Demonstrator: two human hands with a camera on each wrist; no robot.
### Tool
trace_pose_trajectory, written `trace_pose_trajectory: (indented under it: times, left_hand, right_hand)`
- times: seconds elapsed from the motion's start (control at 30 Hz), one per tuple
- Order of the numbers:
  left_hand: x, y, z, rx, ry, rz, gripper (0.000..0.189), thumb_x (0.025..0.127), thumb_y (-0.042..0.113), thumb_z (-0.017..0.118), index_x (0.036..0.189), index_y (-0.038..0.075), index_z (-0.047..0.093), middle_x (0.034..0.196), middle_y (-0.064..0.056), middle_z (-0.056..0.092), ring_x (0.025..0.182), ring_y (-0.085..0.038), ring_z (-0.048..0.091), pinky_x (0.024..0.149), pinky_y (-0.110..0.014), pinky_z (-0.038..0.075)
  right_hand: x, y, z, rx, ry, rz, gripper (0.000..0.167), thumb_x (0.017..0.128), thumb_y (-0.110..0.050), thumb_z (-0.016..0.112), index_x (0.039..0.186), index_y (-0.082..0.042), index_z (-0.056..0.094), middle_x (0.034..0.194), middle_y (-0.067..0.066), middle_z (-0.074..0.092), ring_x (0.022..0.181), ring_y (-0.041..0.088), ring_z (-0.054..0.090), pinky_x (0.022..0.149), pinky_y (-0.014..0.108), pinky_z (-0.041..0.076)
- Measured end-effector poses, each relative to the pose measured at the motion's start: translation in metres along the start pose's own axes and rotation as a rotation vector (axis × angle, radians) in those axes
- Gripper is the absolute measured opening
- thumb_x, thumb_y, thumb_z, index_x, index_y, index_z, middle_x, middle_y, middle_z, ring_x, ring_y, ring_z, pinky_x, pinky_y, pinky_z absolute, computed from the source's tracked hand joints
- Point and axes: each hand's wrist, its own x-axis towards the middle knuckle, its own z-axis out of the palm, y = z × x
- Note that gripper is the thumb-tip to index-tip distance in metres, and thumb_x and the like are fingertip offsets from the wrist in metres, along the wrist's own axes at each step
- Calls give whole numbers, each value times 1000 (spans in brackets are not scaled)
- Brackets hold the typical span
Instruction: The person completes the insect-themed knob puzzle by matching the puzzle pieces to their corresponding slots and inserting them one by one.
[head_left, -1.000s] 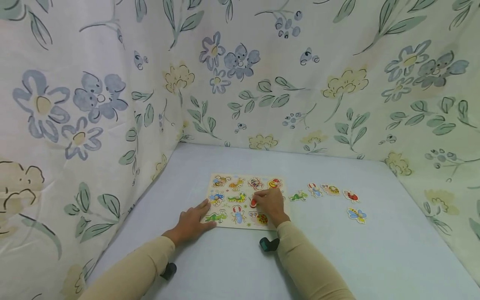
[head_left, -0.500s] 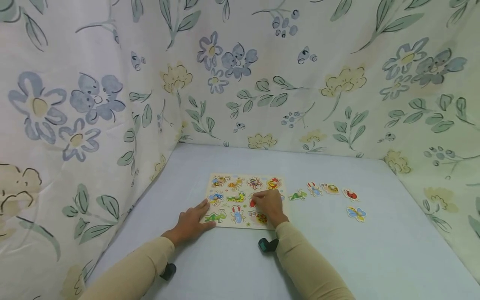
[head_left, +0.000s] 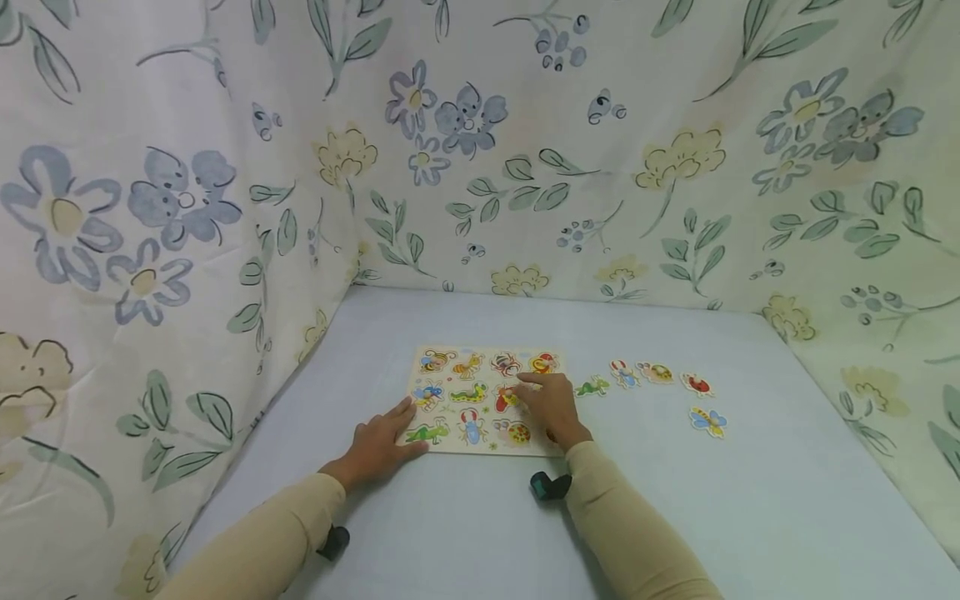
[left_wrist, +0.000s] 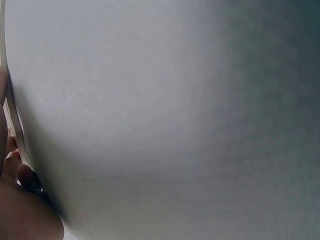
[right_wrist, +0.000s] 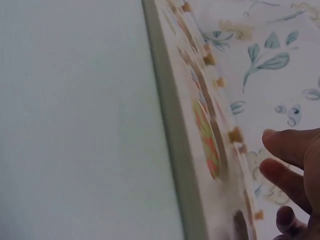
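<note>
A wooden insect puzzle board (head_left: 525,453) lies flat on the table. My left hand (head_left: 378,442) rests along its left edge, fingers straight and thumb at the lower corner; in the left wrist view only part of that hand (left_wrist: 30,215) shows. Over the right half of the board is my right hand (head_left: 553,410), its thumb and index finger apart. Just left of those fingertips sits a red-and-orange insect piece (head_left: 502,403) on the board. The right wrist view shows the right hand (right_wrist: 295,165) with separated fingers and nothing between them. That hand covers the board's right-side pictures.
Loose puzzle pieces lie right of the board: a green grasshopper (head_left: 593,387), a blue beetle (head_left: 623,374), a yellow-green snail-like piece (head_left: 657,372), a red ladybug (head_left: 697,384) and a blue-winged yellow insect (head_left: 708,422). Floral curtain (head_left: 517,225) borders the table's back and sides.
My right fingers have let go of the red insect piece and spread, the hand drawing slightly right. The left hand stays on the board. The head view has shifted a little.
</note>
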Motion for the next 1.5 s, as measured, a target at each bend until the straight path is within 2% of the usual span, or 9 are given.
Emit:
trace_pose_trajectory:
  times: [0.07,0.17,0.27,0.4,0.6,0.97,1.2,1.4,1.5]
  left_hand:
    - [0,0,0,-1,-1,4,82,87,54,64,149,8,36,156,-3,25,134,-34,36,89,-52,30]
    - [1,-1,0,1,1,16,83,88,55,63,149,7,36,156,-4,25,134,-35,36,88,-52,30]
    - [1,-2,0,0,4,21,82,88,55,63,149,7,35,156,-4,25,134,-35,35,89,-53,30]
    - [1,-3,0,11,4,10,82,88,55,63,149,7,36,156,-4,25,133,-35,37,87,-53,31]
    - [3,-4,-1,14,13,18,83,87,57,62,149,7,37,156,-5,26,131,-35,39,83,-48,31]
    - [2,-2,-3,0,26,29,82,87,53,65,148,6,36,156,-6,26,131,-36,39,83,-50,30]
    - [4,-2,-1,8,21,28,83,87,53,65,148,6,36,156,-5,26,130,-35,40,82,-49,31]
    - [4,0,1,9,19,26,82,87,53,65,148,7,36,156,-4,26,128,-35,43,81,-47,30]
    - [4,1,2,8,21,25,82,87,52,66,148,6,37,156,-5,26,127,-35,44,80,-47,30]
  right_hand:
    - [2,4,-8,-3,9,-15,30,87,-27,73,115,-15,74,120,12,65,73,24,55,61,36,42]
    - [6,9,-21,-17,38,-38,31,88,-27,73,115,-14,73,122,16,63,90,29,59,77,45,46]
    - [9,12,-34,-29,77,-62,31,87,-24,74,114,-11,73,121,18,63,109,33,54,91,51,40]
    - [14,19,-50,-41,111,-77,31,86,-20,74,113,-7,73,117,19,65,110,36,56,94,52,39]
    - [16,36,-75,-79,147,-46,32,88,-22,72,116,-7,71,122,17,63,121,38,52,99,52,35]
    - [1,73,-120,-86,230,8,33,88,-22,73,116,-6,71,124,19,61,122,41,50,96,55,37]
    - [-12,93,-144,-85,253,88,33,89,-25,72,117,-7,71,127,22,58,118,40,52,84,50,42]
    - [-23,105,-163,-107,260,158,40,90,-33,68,122,-8,69,127,28,55,104,39,51,68,44,37]
    - [-27,112,-172,-123,278,165,40,91,-33,68,122,-8,69,116,29,61,82,33,50,61,41,36]
